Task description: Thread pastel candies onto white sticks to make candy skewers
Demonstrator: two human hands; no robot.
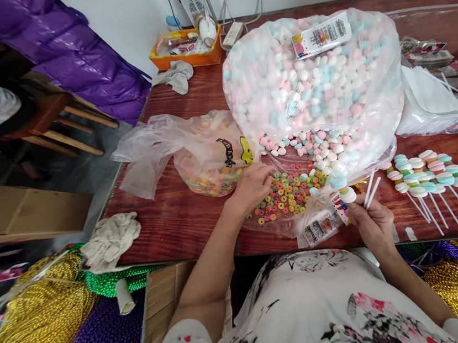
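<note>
My left hand (251,188) picks among candy rings (288,195): light, brittle, pinch by edges. Right hand (371,221) grips thin sticks (369,192), closed.

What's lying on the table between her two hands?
In the head view, loose colourful ring candies lie between left hand and right hand.

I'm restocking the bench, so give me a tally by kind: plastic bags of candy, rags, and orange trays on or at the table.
Candy bags: 2, the big bag of pastel pieces and the small bag of rings
Rags: 2, one grey, one cream
Orange tray: 1
Total: 5
</note>
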